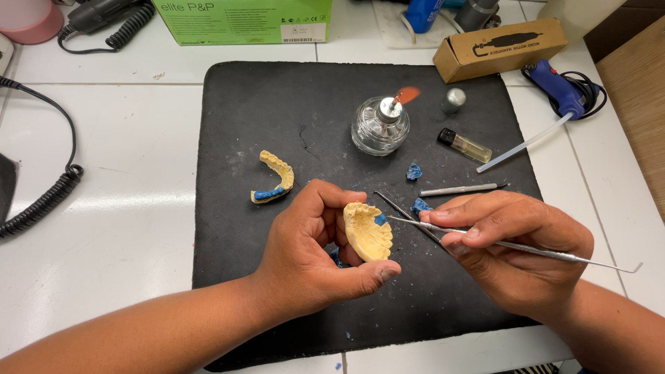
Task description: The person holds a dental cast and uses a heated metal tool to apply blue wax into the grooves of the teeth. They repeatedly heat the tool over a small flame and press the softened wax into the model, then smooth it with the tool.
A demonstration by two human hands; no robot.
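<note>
Left hand (312, 253) pinches yellow dental stone cast (368, 231) between thumb below and fingertips behind, held tilted above black mat (235, 228). Blue wax patch (381, 219) on cast's upper edge. Right hand (509, 246) closed in pen grip on thin metal wax carver (526, 246), tip touching cast near wax. Cast looks rigid, light, brittle; teeth ridge likely chips, so hold by thick base edges. Carver slim, slippery; grip mid-shaft. Second cast (275, 178) lies on mat, lit spirit lamp (380, 125) well apart.
</note>
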